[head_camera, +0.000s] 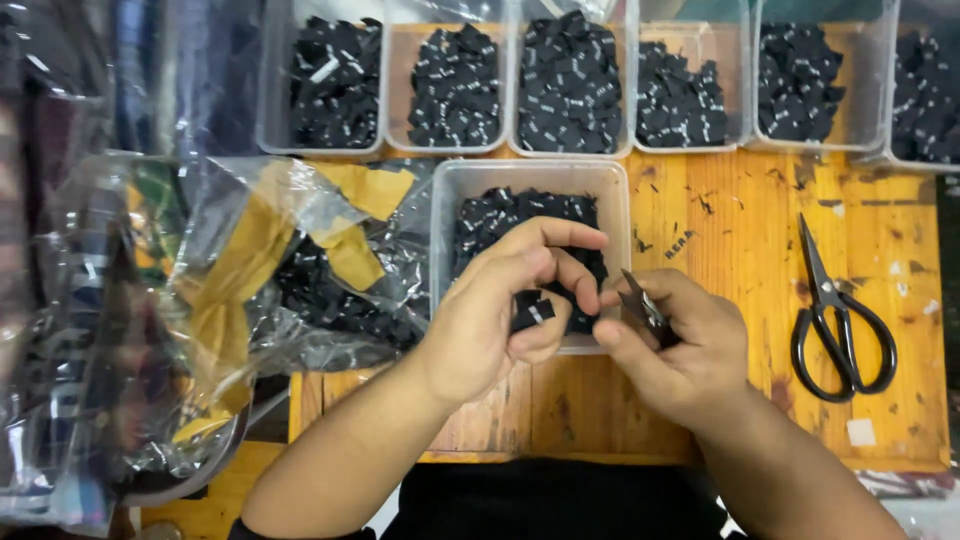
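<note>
While our left hand (490, 320) pinches small black woven labels (533, 310) and our right hand (680, 345) grips slim metal snips (640, 305), loose pinching could let labels drop into the clear plastic tub (445, 215)

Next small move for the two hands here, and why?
Probably bring the left hand and its small black label to the snips in the right hand: the two nearly touch above the clear tub of labels.
</note>
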